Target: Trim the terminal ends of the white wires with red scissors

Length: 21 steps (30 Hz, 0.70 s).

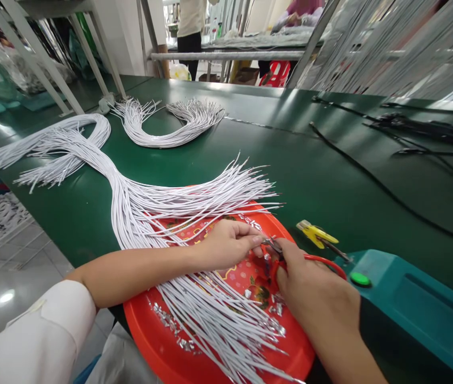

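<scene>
Left hand (pixel 232 242): over the tray, nearer its far rim than its near one; thumb and fingertips pinched together, apparently on a wire end (pixel 265 241); too small to be sure
Right hand (pixel 314 288): at the tray's right rim; grip wrapped around scissors (pixel 324 260); whether the blades meet is hard to tell
Wire end vs blades: at the left fingertips, just left of the right grip; blade tips point left at it, touching or nearly; both hands about equally near
Scissors axis: blades toward the tray's middle, red handle off toward the right rim and the near side
White wires (pixel 218 314): long bundle entering over the tray's left rim, split in two; one branch under the left forearm, slanting to the near right rim; upper branch (pixel 194 194) along the far rim, tips pointing right
Red tray (pixel 142 330): on the green surface (pixel 290 160), by its near edge; foil scraps (pixel 170 322) lie inside the left rim
Beyond right rim: yellow snips (pixel 316 233) on the surface; teal box (pixel 422 314) further right
Curved bundle (pixel 170 141): toward the surface's far edge, left part, well apart from both hands
</scene>
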Motion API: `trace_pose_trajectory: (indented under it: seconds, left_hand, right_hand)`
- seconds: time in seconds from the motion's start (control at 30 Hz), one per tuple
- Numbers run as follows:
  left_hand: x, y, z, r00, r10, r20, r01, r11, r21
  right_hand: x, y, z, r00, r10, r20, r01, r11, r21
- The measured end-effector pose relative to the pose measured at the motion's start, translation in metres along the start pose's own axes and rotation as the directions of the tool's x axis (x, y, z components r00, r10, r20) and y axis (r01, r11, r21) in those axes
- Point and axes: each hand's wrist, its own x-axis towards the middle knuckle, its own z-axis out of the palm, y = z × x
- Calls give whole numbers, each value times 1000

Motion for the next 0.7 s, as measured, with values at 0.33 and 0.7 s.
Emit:
trace_pose_trajectory:
  seconds: [0.33, 0.7]
  left_hand:
    - [4, -8, 0, 998, 59, -37, -59, 998, 2]
    - [-1, -5, 1, 997, 56, -56, -52, 997, 63]
  right_hand:
    - [1, 1, -6, 999, -39, -1, 39, 998, -45]
    - [-1, -1, -9, 992, 31, 124, -28, 999, -26]
